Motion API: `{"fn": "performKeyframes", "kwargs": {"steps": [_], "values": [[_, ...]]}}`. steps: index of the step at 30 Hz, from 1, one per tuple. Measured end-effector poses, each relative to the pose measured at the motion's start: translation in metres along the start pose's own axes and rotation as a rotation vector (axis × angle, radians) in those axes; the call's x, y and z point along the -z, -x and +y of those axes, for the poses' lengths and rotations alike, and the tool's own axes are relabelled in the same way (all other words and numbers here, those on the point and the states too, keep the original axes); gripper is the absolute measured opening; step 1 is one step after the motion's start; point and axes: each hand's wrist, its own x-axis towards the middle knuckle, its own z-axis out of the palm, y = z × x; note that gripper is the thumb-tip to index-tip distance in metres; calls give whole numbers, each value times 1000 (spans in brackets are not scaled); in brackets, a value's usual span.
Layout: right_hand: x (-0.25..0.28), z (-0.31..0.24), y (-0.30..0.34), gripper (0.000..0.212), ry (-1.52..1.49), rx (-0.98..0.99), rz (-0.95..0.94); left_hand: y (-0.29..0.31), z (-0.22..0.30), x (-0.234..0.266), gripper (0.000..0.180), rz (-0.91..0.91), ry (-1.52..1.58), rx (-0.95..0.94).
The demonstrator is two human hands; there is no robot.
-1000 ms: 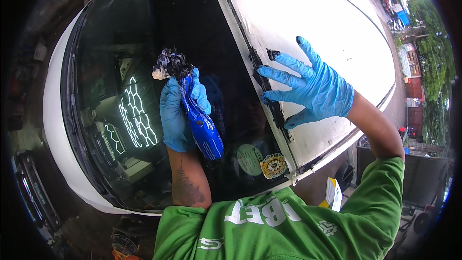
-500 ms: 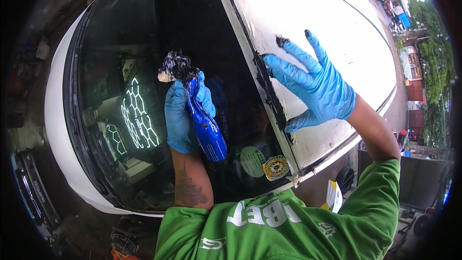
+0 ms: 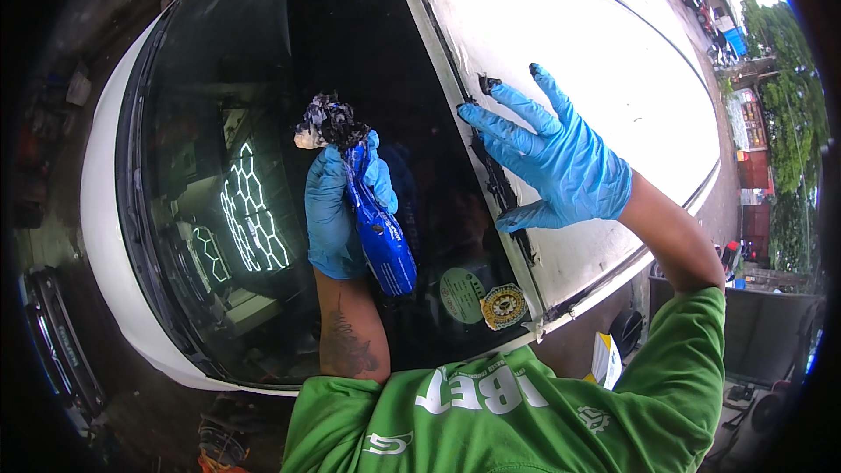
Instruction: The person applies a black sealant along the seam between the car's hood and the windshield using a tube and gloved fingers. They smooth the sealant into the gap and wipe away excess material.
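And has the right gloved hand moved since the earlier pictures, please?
Yes. Judged against the round yellow sticker on the windshield, the right hand has shifted slightly left, toward the dark glass.

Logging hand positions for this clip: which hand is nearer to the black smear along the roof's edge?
The right hand, spread out at the black smear; contact is unclear. The left hand is farther off, over the windshield, gripping the blue pouch.
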Motion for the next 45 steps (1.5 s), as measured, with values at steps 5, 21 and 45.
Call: {"fn": "performKeyframes", "kwargs": {"steps": [5, 21, 45], "values": [[-3, -10, -1, 70, -93, -38, -6, -1, 2, 3, 46, -6, -3, -2], [-12, -40, 42, 89, -170, -94, -88, -1, -2, -4, 46, 35, -26, 4], [7, -69, 108, 101, -316, -239, -3, -2, -5, 2, 48, -52, -59, -7]]}}
